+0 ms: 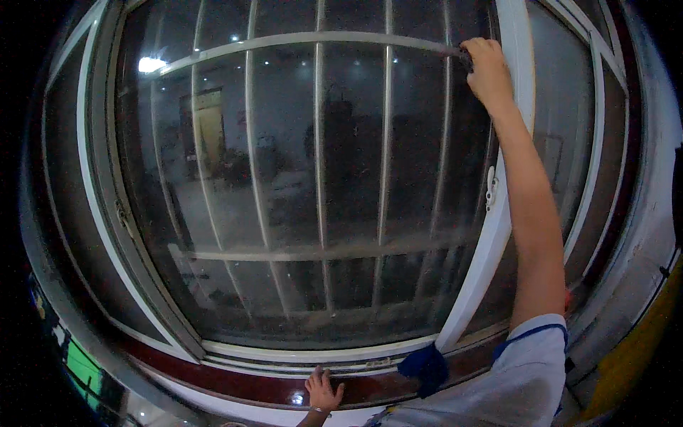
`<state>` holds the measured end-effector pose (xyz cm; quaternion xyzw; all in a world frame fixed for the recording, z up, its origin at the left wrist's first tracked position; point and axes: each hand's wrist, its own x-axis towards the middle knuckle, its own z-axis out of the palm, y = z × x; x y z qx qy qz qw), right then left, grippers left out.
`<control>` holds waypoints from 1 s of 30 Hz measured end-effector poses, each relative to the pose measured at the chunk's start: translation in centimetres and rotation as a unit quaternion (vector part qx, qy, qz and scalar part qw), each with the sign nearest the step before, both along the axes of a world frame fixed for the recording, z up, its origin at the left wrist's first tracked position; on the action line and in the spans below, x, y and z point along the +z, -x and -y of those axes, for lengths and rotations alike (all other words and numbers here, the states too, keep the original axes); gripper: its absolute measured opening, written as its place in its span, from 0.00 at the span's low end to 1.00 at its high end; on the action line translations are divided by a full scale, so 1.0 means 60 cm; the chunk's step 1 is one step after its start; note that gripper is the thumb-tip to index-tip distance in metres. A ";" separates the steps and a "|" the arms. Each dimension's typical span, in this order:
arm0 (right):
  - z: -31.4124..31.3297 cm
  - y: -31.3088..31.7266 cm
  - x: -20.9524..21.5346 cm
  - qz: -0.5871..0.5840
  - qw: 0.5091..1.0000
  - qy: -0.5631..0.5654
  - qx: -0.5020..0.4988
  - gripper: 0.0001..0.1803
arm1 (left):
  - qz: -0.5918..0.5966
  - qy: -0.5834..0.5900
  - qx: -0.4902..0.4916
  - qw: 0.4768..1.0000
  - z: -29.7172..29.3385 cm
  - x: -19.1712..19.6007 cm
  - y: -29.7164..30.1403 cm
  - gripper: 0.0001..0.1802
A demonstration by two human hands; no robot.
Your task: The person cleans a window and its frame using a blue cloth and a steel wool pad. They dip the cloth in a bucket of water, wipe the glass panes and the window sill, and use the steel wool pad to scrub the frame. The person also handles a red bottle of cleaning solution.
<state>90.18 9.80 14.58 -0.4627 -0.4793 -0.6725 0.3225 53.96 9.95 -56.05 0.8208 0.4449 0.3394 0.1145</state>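
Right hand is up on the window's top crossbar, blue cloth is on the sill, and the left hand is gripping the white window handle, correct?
Not quite. In the head view the left hand lies flat on the dark red sill, not on the white window handle. The right hand is at the top crossbar, and the blue cloth is on the sill.

left hand [321, 390]: wrist cut off by bottom edge | dark thing [465, 58] under right hand [488, 67]: mostly hidden, kind unclear
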 end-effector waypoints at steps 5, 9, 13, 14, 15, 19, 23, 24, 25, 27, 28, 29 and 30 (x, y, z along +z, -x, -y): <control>0.015 0.072 0.084 0.019 1.000 0.013 -0.017 0.23 | 0.008 -0.018 -0.006 1.000 -0.006 -0.003 -0.015 0.36; 0.027 0.011 0.048 -0.071 0.994 0.053 -0.063 0.25 | -0.023 -0.023 0.019 0.999 -0.002 -0.004 -0.003 0.35; -0.009 0.062 0.049 -0.005 0.999 0.046 -0.026 0.15 | -0.014 0.001 -0.013 1.000 0.004 0.017 -0.007 0.36; -0.017 0.073 0.052 0.013 0.998 0.027 -0.063 0.11 | -0.011 0.010 0.001 1.000 0.005 0.011 -0.006 0.36; -0.012 0.046 0.060 0.050 0.998 0.014 -0.040 0.17 | -0.003 0.013 0.014 1.000 0.001 0.007 -0.010 0.36; 0.013 -0.023 0.083 -0.115 0.992 0.005 -0.043 0.23 | -0.007 -0.011 -0.006 1.000 0.000 0.010 -0.024 0.35; -0.047 0.088 0.037 0.035 0.999 0.016 0.008 0.10 | -0.010 -0.014 0.035 0.999 -0.007 0.008 0.000 0.36; -0.008 0.081 0.057 -0.037 0.998 0.040 -0.026 0.10 | -0.005 -0.013 0.037 0.999 -0.006 0.009 -0.007 0.37; 0.003 0.052 0.064 -0.099 0.995 -0.004 -0.026 0.10 | -0.007 -0.005 0.040 0.999 -0.001 0.015 -0.009 0.37; -0.003 0.042 0.077 -0.178 0.982 -0.066 -0.026 0.10 | 0.005 -0.011 0.016 1.000 -0.006 0.008 -0.019 0.37; -0.042 0.043 0.089 -0.140 0.988 -0.060 -0.034 0.09 | 0.007 -0.013 0.008 1.000 -0.004 0.003 -0.017 0.37; -0.044 0.062 0.079 -0.082 0.995 -0.045 -0.027 0.13 | 0.006 -0.010 0.010 1.000 -0.004 0.002 -0.015 0.37; -0.046 0.082 0.053 -0.027 0.999 -0.027 -0.015 0.18 | 0.000 -0.012 0.031 0.999 -0.006 -0.001 -0.006 0.37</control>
